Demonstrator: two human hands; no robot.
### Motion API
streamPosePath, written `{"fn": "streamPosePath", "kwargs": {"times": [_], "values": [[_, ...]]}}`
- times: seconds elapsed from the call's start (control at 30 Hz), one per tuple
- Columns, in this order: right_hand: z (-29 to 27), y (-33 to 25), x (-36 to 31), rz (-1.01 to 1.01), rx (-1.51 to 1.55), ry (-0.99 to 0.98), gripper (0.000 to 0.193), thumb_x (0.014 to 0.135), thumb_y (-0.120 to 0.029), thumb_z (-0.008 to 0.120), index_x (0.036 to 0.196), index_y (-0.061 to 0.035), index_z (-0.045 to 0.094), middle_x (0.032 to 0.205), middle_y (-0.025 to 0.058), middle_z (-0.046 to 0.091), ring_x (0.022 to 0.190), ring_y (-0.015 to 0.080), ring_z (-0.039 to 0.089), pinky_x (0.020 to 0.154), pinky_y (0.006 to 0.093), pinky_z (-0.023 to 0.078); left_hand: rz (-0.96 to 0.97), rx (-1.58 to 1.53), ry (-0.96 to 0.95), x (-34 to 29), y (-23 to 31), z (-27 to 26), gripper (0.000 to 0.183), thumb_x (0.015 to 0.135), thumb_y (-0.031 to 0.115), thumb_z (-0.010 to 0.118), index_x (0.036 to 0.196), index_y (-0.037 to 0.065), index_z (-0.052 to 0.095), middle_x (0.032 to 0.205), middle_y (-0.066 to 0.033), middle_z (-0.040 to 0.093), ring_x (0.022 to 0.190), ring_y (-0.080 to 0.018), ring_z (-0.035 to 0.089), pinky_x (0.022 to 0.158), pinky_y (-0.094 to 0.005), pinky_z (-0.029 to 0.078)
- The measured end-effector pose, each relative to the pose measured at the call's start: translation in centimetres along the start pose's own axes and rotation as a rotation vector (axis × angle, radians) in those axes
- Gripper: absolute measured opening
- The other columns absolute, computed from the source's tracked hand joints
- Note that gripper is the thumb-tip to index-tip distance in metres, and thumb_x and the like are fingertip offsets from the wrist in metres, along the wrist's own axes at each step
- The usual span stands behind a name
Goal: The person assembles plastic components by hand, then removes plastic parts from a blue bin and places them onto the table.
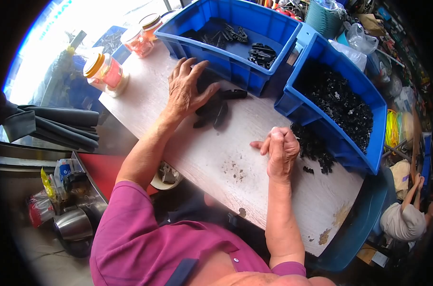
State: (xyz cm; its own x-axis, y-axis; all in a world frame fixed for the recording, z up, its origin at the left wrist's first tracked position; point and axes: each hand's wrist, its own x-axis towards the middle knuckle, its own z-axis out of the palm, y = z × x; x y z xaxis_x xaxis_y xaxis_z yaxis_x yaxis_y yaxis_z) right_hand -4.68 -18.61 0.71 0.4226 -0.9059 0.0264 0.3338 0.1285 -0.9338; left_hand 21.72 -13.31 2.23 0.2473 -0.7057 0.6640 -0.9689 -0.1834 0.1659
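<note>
My left hand [187,89] is open, its fingers spread at the near wall of a blue bin [202,56]. Dark elongated plastic pieces [220,114] lie on the table beside its thumb and partly behind it. Over the middle of the table, my right hand [281,151] is closed with the fingers curled in; whatever it may hold is hidden. Just right of that hand spreads a loose pile of small black plastic parts [316,148]. A second blue bin [340,138], filled with more such parts, stands behind the pile. Several black pieces [262,55] rest inside the first bin.
The worn pale table [216,162] runs diagonally beneath my arms. Lidded jars [105,74] stand at its far left end. A teal tub [369,229] sits below its right edge, and a steel kettle [75,224] is at lower left. Another person [405,221] is at far right.
</note>
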Motion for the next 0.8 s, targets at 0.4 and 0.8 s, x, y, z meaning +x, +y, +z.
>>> {"fn": "streamPosePath", "kwargs": {"times": [0.4, 0.8], "values": [[0.0, 0.0, -0.1, 0.046, -0.060, 0.020, 0.023, 0.093, -0.021, 0.058, 0.076, -0.0048, 0.055, 0.056, -0.0005, 0.048, 0.049, 0.0060, 0.044, 0.060, 0.0327, 0.059, 0.400, -0.291, -0.372, 14.5, 2.8, 2.0, 0.077, 0.079, 0.045, 0.075, 0.143, 0.018, 0.043, 0.136, -0.0183, 0.049, 0.127, -0.0343, 0.047, 0.104, -0.0455, 0.042], [-0.6, 0.3, 0.0, 0.043, 0.031, -0.041, 0.022, 0.094, -0.017, 0.058, 0.076, -0.0048, 0.054, 0.062, 0.0007, 0.050, 0.049, 0.0064, 0.044, 0.059, 0.0344, 0.060, 0.102, -0.043, -1.177, 18.8, 5.0, 11.5, 0.094, 0.069, 0.045, 0.075, 0.150, 0.029, 0.031, 0.140, -0.0154, 0.047, 0.128, -0.0384, 0.048, 0.097, -0.0553, 0.047]]}}
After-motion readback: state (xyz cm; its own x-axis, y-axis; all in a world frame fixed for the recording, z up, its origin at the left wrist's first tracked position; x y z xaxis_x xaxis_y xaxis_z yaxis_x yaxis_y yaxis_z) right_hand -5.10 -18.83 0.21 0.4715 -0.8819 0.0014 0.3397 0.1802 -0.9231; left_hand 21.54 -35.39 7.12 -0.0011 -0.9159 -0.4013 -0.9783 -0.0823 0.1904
